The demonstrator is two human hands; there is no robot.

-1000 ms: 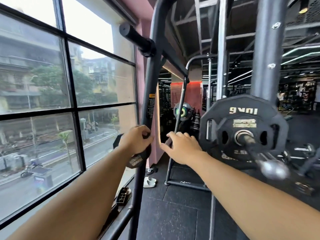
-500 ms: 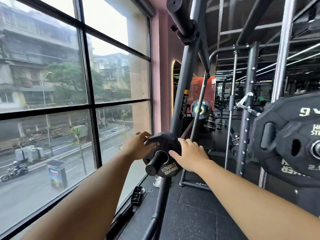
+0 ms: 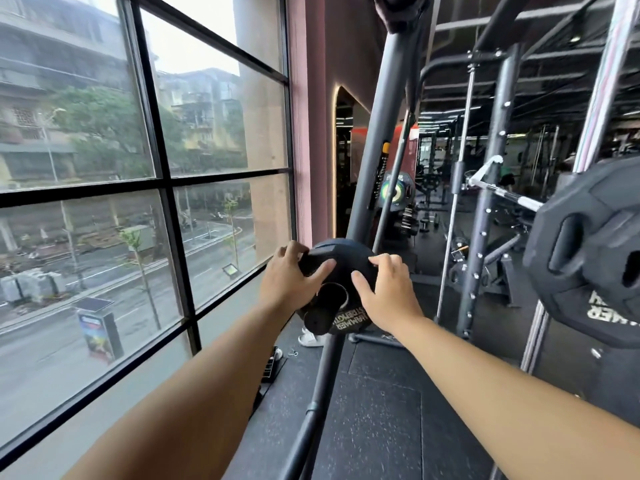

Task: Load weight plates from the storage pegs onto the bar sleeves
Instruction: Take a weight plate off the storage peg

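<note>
Both hands have closed in since a second ago: left hand point(image 3: 287, 280) and right hand point(image 3: 389, 294) now grip the small plate point(image 3: 341, 271), centre frame, seemingly still on its storage peg point(image 3: 323, 311), ready to slide off

Both hands point(image 3: 287, 282) point(image 3: 388, 296) extended — fingers curled

A small black round rubber weight plate point(image 3: 341, 268) sits on a dark cylindrical storage peg point(image 3: 325, 308) that juts from a slanted dark rack post; gold lettering runs upside down along its lower edge. At the right edge — partly cut off — a larger black rubber plate with grip slots point(image 3: 588, 251) hangs upright with a smaller plate in front.
</note>
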